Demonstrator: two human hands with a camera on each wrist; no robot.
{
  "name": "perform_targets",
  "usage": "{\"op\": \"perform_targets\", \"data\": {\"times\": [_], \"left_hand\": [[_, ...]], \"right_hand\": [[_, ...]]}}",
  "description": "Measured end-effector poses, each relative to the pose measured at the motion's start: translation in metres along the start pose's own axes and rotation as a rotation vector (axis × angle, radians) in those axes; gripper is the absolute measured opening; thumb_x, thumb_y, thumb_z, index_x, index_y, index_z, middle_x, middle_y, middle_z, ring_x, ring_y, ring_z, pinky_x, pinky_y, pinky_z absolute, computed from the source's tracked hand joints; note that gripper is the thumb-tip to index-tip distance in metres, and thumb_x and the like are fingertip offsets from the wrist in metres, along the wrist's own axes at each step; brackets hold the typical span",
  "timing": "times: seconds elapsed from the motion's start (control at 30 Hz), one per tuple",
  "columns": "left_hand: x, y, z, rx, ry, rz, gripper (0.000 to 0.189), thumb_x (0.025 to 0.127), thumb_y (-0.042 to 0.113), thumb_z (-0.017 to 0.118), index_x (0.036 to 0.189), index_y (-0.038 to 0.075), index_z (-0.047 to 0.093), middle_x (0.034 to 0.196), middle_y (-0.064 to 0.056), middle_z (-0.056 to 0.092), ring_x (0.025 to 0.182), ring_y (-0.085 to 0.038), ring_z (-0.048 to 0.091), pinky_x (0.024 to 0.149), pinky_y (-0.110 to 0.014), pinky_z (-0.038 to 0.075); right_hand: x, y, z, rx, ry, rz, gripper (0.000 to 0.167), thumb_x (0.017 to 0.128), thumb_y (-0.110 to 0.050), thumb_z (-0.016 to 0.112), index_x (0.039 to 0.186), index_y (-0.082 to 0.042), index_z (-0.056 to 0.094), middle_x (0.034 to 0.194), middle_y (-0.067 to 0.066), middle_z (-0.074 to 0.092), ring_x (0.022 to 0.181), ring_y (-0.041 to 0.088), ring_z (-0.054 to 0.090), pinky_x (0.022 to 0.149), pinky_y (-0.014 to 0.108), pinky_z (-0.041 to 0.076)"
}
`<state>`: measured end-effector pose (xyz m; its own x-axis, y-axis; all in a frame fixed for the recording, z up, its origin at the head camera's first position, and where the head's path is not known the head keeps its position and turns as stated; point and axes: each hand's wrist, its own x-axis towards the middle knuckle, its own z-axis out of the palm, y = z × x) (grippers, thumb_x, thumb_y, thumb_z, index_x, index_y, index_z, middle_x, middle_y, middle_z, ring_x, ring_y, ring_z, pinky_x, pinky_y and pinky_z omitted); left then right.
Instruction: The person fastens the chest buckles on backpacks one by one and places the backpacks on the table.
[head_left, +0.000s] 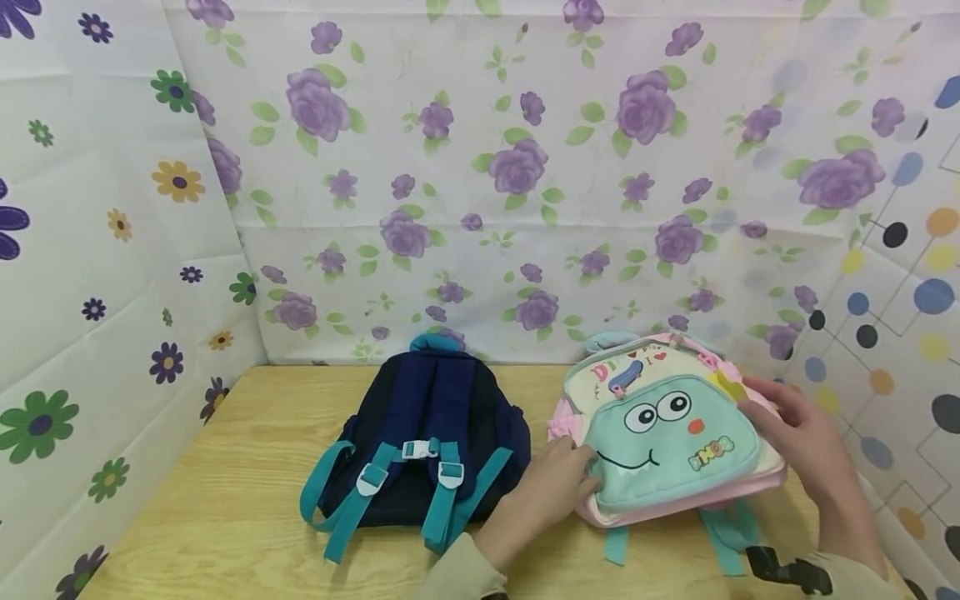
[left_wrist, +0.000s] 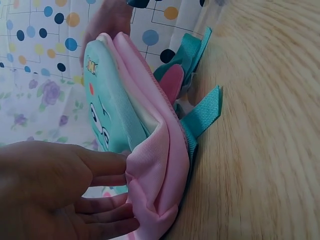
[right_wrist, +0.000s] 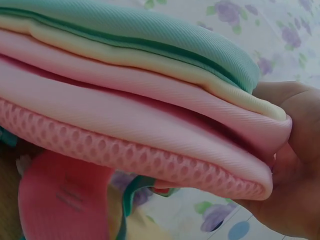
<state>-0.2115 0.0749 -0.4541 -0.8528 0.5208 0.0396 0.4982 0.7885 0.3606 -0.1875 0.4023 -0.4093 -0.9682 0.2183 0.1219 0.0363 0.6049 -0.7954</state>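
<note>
A small pink, cream and mint backpack (head_left: 660, 433) with a cartoon face is tilted, its lower right side raised above the table. My right hand (head_left: 802, 433) grips its right side, thumb over the front; in the right wrist view, that hand (right_wrist: 295, 155) wraps the end of the pink mesh-edged base (right_wrist: 150, 155). At the lower left corner, my left hand (head_left: 551, 479) holds the pink side with bent fingers. The left wrist view shows the left fingertips against the puckered pink side pocket (left_wrist: 155, 165). Teal straps (head_left: 723, 533) hang beneath the bag.
A navy backpack (head_left: 427, 400) lies straps-up beside my left forearm, its teal straps (head_left: 345, 508) spread on the wooden table (head_left: 225, 500). Flower-printed cloth (head_left: 465, 167) rises behind the table, with more printed cloth at left and a dotted sheet (head_left: 900, 333) at right.
</note>
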Motion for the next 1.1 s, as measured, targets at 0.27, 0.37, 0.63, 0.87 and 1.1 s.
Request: {"op": "perform_targets", "data": {"times": [0.27,0.37,0.63,0.87,1.1], "left_hand": [[0.012,0.008,0.005,-0.117,-0.024,-0.039,0.033,0.093,0.035,0.069,0.124,0.022,0.069,0.097,0.007,0.058,0.079,-0.004,0.047,0.065,-0.018,0.042],[0.017,0.01,0.009,-0.196,-0.016,-0.043,0.034,0.092,0.033,0.07,0.124,0.021,0.069,0.095,0.007,0.056,0.079,-0.005,0.047,0.065,-0.018,0.041],[0.03,0.017,0.026,-0.309,0.016,0.012,0.035,0.092,0.026,0.07,0.125,0.015,0.068,0.09,0.006,0.052,0.076,-0.003,0.044,0.062,-0.016,0.039],[0.041,0.023,0.039,-0.442,0.018,0.033,0.036,0.09,0.023,0.07,0.126,0.016,0.067,0.095,0.005,0.056,0.078,0.001,0.049,0.066,-0.014,0.044],[0.051,0.035,0.051,-0.524,0.028,0.079,0.038,0.089,0.02,0.071,0.126,0.011,0.066,0.101,0.004,0.06,0.085,0.001,0.054,0.073,-0.012,0.046]], "right_hand": [[-0.01,-0.015,-0.009,0.103,0.056,0.005,0.054,0.097,-0.042,0.061,0.148,-0.03,0.047,0.129,-0.022,0.05,0.103,-0.005,0.049,0.074,0.01,0.043],[-0.011,-0.022,-0.01,0.166,0.103,-0.05,0.051,0.098,-0.031,0.063,0.147,-0.027,0.05,0.128,-0.024,0.052,0.102,-0.004,0.053,0.075,0.009,0.046],[-0.02,-0.04,-0.01,0.254,0.187,-0.135,0.049,0.098,-0.019,0.063,0.145,-0.018,0.053,0.137,-0.017,0.052,0.111,0.002,0.048,0.081,0.002,0.042],[-0.026,-0.055,-0.007,0.271,0.243,-0.162,0.049,0.097,-0.018,0.064,0.145,-0.018,0.053,0.146,-0.007,0.049,0.117,0.004,0.047,0.086,0.001,0.042],[-0.028,-0.071,-0.002,0.298,0.293,-0.153,0.053,0.092,-0.013,0.07,0.143,-0.019,0.055,0.148,-0.008,0.049,0.117,0.007,0.048,0.085,0.001,0.043]]}}
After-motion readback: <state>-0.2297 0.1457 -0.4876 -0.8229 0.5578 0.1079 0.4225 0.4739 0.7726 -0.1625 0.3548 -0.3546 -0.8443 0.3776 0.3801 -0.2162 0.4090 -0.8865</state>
